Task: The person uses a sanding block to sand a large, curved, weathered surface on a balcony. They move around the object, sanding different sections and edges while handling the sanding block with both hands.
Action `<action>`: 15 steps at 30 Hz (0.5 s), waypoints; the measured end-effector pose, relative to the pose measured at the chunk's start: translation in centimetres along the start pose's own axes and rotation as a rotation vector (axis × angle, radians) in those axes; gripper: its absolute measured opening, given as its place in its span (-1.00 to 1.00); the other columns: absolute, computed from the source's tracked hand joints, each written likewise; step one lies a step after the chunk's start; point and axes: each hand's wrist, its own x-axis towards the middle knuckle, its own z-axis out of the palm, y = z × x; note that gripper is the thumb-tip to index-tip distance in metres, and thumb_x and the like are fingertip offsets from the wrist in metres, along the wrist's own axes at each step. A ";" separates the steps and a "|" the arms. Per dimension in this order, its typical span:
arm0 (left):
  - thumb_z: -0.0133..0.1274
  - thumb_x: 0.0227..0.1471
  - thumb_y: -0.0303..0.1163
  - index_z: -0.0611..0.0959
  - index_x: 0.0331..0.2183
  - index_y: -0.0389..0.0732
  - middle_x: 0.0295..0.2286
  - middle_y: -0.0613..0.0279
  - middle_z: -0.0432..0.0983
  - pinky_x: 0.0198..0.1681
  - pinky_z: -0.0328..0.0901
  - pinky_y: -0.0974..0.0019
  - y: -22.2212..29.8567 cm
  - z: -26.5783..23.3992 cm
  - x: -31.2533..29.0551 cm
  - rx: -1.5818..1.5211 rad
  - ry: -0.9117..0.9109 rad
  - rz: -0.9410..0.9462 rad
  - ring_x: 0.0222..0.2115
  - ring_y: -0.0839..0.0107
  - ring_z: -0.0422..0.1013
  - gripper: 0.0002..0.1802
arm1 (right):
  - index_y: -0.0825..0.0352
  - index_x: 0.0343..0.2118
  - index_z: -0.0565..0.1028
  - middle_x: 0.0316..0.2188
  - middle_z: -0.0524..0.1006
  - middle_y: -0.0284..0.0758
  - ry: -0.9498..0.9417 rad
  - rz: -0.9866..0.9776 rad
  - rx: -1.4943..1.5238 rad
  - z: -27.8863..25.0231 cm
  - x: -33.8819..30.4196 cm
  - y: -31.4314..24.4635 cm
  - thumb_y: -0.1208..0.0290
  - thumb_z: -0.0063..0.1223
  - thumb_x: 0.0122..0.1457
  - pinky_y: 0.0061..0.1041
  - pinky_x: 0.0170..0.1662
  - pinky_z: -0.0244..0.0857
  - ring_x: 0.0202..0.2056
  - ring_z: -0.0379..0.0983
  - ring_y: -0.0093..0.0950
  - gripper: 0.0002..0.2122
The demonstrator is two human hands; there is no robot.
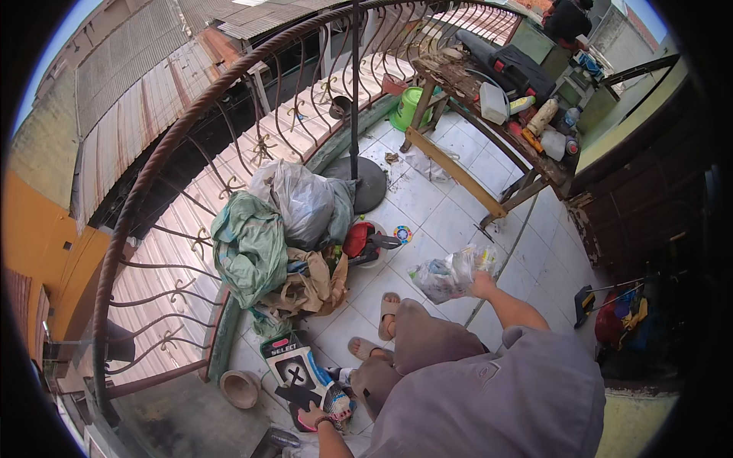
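My right hand (pixel 482 285) is closed on the gathered top of a clear plastic bag (pixel 446 276) with crumpled, mixed contents. It hangs low over the white tiles, to the right of my sandalled feet. At the lower left, my left hand (pixel 311 417) has its fingers closed at the edge of a dark flat piece (pixel 298 395). Right beside that hand lies a black, white and red printed package (pixel 289 353), partly covered by the dark piece. A blue-and-white item (pixel 336 401) touches the package's right side.
Stuffed sacks, one green (pixel 248 238) and one white (pixel 294 200), lean by the curved railing (pixel 126 229). A round stand base (pixel 369 186) and a bucket with a red-and-black tool (pixel 359 240) are beside them. A cluttered wooden bench (pixel 473 114), green bucket (pixel 408 111) and clay bowl (pixel 240 389) stand around.
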 end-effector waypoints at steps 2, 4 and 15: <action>0.30 -0.15 -0.39 0.56 -0.12 -0.46 -0.22 -0.20 0.54 -0.10 0.34 0.09 0.1 -0.3 1.1 0.112 0.030 0.116 -0.21 -0.06 0.48 -0.47 | 0.27 -0.30 0.58 -0.25 0.55 -0.04 -0.007 0.203 0.059 -1.2 -2.2 2.6 0.34 0.10 -0.10 -0.18 -0.09 0.38 -0.17 0.49 -0.06 -0.74; 0.32 -0.18 -0.39 0.58 -0.14 -0.45 -0.24 -0.19 0.55 -0.11 0.34 0.09 1.4 -0.9 1.9 0.187 0.038 0.190 -0.23 -0.06 0.49 -0.47 | 0.26 -0.29 0.58 -0.23 0.55 -0.06 -0.022 0.364 0.122 -1.9 -5.0 4.9 0.34 0.10 -0.10 -0.19 -0.09 0.38 -0.15 0.49 -0.08 -0.74; 0.31 -0.11 -0.35 0.53 -0.10 -0.53 -0.18 -0.22 0.53 -0.10 0.35 0.10 27.4 8.4 -5.7 0.251 0.019 0.511 -0.17 -0.02 0.47 -0.42 | 0.34 -0.23 0.55 -0.18 0.55 -0.08 -0.099 0.774 0.293 -2.7 -11.1 19.8 0.44 0.01 0.01 -0.21 -0.07 0.38 -0.09 0.49 -0.14 -0.75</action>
